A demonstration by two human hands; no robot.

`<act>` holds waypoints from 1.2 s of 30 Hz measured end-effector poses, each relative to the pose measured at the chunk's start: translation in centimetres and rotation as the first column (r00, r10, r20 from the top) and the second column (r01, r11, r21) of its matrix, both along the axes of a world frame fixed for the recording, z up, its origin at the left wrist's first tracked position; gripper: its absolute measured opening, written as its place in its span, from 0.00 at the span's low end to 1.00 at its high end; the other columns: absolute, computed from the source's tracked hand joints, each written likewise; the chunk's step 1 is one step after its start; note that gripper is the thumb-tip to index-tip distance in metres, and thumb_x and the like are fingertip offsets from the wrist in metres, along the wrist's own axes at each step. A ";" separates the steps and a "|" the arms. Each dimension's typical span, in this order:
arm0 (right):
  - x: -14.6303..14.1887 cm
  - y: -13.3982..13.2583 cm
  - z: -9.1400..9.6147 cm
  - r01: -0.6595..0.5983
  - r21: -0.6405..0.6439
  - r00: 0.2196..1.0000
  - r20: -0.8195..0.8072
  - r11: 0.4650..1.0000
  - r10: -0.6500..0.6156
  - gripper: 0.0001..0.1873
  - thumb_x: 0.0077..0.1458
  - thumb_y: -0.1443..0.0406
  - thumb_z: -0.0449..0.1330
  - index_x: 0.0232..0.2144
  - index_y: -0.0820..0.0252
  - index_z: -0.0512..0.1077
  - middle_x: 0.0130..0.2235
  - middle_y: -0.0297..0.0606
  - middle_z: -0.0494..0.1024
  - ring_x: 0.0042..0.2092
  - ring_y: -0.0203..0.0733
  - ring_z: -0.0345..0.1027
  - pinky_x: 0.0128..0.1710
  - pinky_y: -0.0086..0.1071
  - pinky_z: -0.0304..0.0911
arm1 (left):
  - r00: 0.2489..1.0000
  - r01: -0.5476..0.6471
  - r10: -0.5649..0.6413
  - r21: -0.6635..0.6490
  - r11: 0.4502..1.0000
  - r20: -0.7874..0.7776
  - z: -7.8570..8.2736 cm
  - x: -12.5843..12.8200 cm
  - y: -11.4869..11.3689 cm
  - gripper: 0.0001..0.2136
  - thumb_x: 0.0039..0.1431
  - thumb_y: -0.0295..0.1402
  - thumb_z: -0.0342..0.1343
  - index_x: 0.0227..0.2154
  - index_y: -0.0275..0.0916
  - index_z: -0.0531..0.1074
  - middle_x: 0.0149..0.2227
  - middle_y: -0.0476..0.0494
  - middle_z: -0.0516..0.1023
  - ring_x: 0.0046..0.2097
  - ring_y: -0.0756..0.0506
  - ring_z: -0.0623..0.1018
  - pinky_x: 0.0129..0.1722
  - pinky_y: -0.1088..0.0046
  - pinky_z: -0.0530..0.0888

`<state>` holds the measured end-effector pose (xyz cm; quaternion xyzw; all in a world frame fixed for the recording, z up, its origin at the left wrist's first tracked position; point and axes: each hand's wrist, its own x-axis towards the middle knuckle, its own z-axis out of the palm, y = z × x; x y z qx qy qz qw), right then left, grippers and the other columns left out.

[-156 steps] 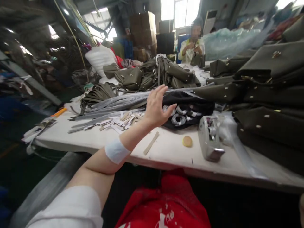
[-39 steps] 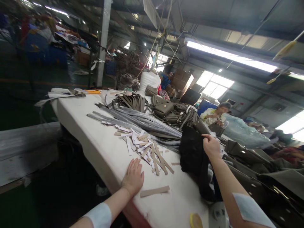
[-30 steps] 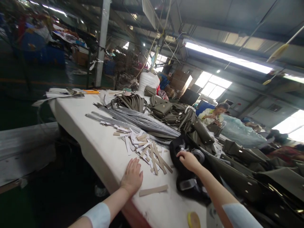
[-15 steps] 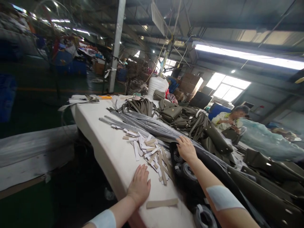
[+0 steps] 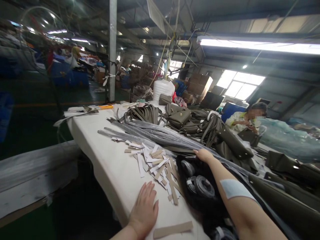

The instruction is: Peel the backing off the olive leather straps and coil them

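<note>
My left hand lies flat on the white-covered table, its fingers stretched out and nothing held. Just beyond its fingertips are scattered short white and beige strips, and a single beige strip lies beside the wrist. My right hand reaches to the long bundle of straps, its fingers drawn together at an olive strap. The fingertips are partly hidden, but they seem to pinch that strap. Grey straps in clear wrapping stretch along the table. Below my right forearm sits a black bag with coiled rolls.
Olive bags and looped straps are heaped along the table's far side. A co-worker sits at the right, beside a translucent plastic sheet. A metal post rises behind the table's far end.
My right hand has shifted right, off the grey wrapped straps, and its spread fingers have drawn together. My left hand stays flat on the table. The view has turned slightly.
</note>
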<state>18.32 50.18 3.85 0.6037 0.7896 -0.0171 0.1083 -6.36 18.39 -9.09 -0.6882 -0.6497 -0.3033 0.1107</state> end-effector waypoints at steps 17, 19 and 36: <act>-0.9 1.5 -3.7 -0.078 0.207 0.996 -0.015 0.975 0.083 0.14 0.60 0.65 0.53 0.39 0.64 0.78 0.43 0.53 0.76 0.49 0.54 0.71 0.46 0.40 0.60 | 0.997 0.077 -0.069 -0.211 0.974 0.045 -2.1 -1.3 0.3 0.18 0.54 0.30 0.52 0.48 0.43 0.72 0.59 0.44 0.70 0.63 0.38 0.66 0.63 0.58 0.66; -0.7 0.4 -2.6 -0.097 0.235 0.995 -0.013 0.967 0.103 0.16 0.62 0.65 0.50 0.38 0.64 0.77 0.43 0.53 0.76 0.49 0.53 0.71 0.46 0.39 0.59 | 0.996 0.060 -0.047 -0.203 0.977 0.070 -1.7 -0.8 0.2 0.17 0.55 0.31 0.52 0.48 0.42 0.72 0.59 0.44 0.70 0.63 0.38 0.65 0.64 0.59 0.65; 0.9 -16.3 2.7 -0.205 0.144 0.978 0.059 0.968 0.198 0.13 0.58 0.64 0.57 0.45 0.62 0.71 0.44 0.47 0.78 0.48 0.52 0.73 0.43 0.36 0.60 | 0.979 -0.011 0.069 -0.284 0.959 0.194 2.1 1.2 -0.5 0.18 0.58 0.30 0.47 0.50 0.31 0.72 0.59 0.32 0.68 0.65 0.38 0.61 0.67 0.54 0.54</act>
